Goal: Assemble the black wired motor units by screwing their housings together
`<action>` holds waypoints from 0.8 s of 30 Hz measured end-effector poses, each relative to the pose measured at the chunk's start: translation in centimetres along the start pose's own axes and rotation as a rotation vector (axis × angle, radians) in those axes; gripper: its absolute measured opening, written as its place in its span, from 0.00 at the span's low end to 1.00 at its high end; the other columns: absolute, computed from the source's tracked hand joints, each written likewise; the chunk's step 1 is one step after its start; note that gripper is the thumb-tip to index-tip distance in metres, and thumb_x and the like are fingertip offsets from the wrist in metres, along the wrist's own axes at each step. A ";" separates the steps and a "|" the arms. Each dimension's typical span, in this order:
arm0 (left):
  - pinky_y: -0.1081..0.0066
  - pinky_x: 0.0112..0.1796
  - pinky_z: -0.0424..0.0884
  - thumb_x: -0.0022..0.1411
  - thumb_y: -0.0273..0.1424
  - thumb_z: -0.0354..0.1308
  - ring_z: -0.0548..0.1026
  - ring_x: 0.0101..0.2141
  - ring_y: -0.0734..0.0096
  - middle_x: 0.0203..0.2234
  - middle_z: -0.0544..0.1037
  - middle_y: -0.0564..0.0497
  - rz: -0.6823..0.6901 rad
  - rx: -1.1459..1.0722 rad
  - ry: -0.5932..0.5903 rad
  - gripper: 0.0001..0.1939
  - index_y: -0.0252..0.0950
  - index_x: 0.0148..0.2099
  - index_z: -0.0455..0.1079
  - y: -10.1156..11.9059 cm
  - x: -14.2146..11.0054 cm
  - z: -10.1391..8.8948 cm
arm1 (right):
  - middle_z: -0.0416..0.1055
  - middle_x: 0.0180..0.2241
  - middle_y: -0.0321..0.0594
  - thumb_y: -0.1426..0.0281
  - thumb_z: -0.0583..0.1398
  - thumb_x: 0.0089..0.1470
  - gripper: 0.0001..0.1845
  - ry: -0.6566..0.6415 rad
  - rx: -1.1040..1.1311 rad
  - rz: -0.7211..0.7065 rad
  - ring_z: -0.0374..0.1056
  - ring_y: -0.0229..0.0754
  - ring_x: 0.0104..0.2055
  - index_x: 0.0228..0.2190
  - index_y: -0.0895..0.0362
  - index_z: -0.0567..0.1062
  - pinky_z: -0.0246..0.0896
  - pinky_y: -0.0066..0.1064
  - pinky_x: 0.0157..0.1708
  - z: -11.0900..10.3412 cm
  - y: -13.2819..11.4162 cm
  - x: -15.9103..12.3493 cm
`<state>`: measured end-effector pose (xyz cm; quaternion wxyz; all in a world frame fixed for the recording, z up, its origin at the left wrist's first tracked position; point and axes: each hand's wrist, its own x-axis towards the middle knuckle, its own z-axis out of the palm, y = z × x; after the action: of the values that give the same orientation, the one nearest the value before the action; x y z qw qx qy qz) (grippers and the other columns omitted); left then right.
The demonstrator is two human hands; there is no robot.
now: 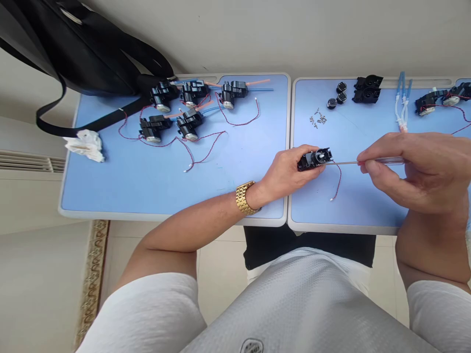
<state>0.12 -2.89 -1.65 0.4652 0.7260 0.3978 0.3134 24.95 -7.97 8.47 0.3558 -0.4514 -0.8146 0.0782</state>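
My left hand (289, 171) is closed around a small black motor assembly (315, 159) above the right-hand table. A thin red-and-black wire (339, 179) with a white plug hangs from it. In my right hand (423, 169) is a screwdriver (344, 163) with a clear handle, pinched between thumb and fingers and lying nearly level. Its shaft tip reaches the side of the assembly near my left fingers; the exact contact point is hidden. Beyond my hands lie several small loose screws (318, 119).
Black round parts (341, 93) and black housings (367, 89) sit at the back, left of blue-and-white tubes (403, 103). More motor assemblies (427, 102) lie far right. Several finished-looking units (189, 124) with wires occupy the left table, near a black bag (91, 54) and crumpled tissue (86, 145).
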 end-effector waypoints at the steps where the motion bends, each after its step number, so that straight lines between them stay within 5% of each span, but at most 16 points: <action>1: 0.72 0.41 0.75 0.67 0.43 0.70 0.80 0.36 0.70 0.40 0.87 0.50 0.001 -0.001 -0.002 0.20 0.37 0.55 0.81 0.0 0.0 0.0 | 0.84 0.33 0.23 0.74 0.65 0.63 0.16 -0.012 0.013 0.003 0.80 0.43 0.30 0.40 0.37 0.84 0.69 0.40 0.29 -0.1 0.0 0.0; 7: 0.71 0.42 0.76 0.68 0.41 0.69 0.81 0.37 0.70 0.40 0.87 0.50 0.010 0.004 -0.008 0.18 0.37 0.55 0.81 0.1 0.0 0.0 | 0.85 0.36 0.24 0.71 0.68 0.62 0.12 -0.066 0.088 0.041 0.81 0.45 0.31 0.41 0.38 0.84 0.73 0.40 0.30 -0.6 0.6 -0.1; 12: 0.71 0.44 0.76 0.68 0.40 0.68 0.82 0.39 0.69 0.41 0.87 0.50 0.028 0.020 -0.003 0.17 0.37 0.54 0.81 0.0 0.0 0.0 | 0.80 0.27 0.23 0.64 0.69 0.65 0.04 -0.034 -0.060 0.017 0.77 0.40 0.26 0.36 0.42 0.81 0.62 0.38 0.24 -0.4 1.2 0.1; 17: 0.70 0.44 0.77 0.68 0.40 0.68 0.82 0.39 0.69 0.41 0.87 0.50 0.017 0.014 -0.009 0.17 0.38 0.55 0.81 0.1 0.0 0.0 | 0.73 0.20 0.25 0.59 0.71 0.65 0.14 0.054 -0.109 -0.080 0.66 0.36 0.19 0.29 0.48 0.75 0.53 0.38 0.21 0.2 1.6 0.4; 21: 0.71 0.43 0.76 0.68 0.40 0.68 0.81 0.38 0.70 0.40 0.87 0.51 0.010 0.025 -0.013 0.17 0.38 0.55 0.81 0.2 -0.1 -0.1 | 0.81 0.31 0.27 0.63 0.66 0.67 0.04 -0.012 -0.037 -0.003 0.76 0.41 0.27 0.37 0.44 0.78 0.63 0.39 0.26 0.1 0.9 0.2; 24: 0.71 0.44 0.76 0.68 0.39 0.68 0.82 0.38 0.69 0.41 0.87 0.51 0.016 0.033 -0.022 0.17 0.37 0.55 0.81 0.3 -0.1 -0.2 | 0.81 0.35 0.27 0.69 0.64 0.68 0.08 -0.077 -0.003 0.082 0.78 0.43 0.31 0.41 0.41 0.77 0.68 0.41 0.30 -0.1 0.2 0.0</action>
<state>-0.01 -2.98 -1.31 0.4550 0.7402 0.3921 0.3022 25.15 -7.89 8.48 0.3201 -0.4815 -0.8086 0.1089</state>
